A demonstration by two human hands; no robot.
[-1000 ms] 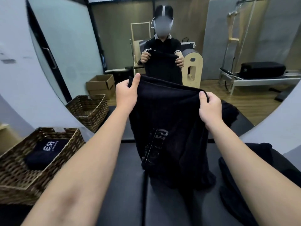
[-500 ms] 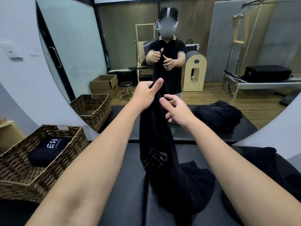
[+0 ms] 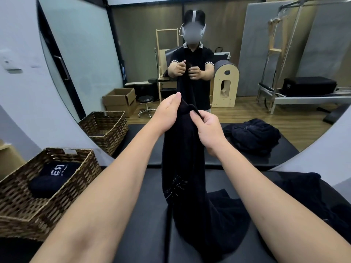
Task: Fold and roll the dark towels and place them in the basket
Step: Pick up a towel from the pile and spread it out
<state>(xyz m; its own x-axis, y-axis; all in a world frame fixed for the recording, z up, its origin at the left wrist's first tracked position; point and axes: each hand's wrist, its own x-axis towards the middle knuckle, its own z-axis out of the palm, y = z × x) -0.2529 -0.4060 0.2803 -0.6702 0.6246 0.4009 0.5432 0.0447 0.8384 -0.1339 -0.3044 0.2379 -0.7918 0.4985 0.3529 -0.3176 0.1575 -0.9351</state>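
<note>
A dark towel (image 3: 183, 168) hangs folded lengthwise in front of me, its lower end pooled on the black padded table (image 3: 144, 215). My left hand (image 3: 168, 112) and my right hand (image 3: 207, 126) both pinch its top edge, close together. At the left stands a wicker basket (image 3: 76, 179) with one rolled dark towel (image 3: 51, 179) inside, white lettering showing. More dark towels (image 3: 307, 194) lie in a heap on the table's right side.
A large round mirror (image 3: 76, 54) on the wall just behind the table reflects me, the basket, the towel heap, cardboard boxes, a stool and exercise equipment. A pale wooden shelf edge (image 3: 7, 156) shows at the far left.
My hands came together from a wide spread, bringing the towel's top corners against each other so it now hangs narrow. In the last half second my right hand closed on the edge.
</note>
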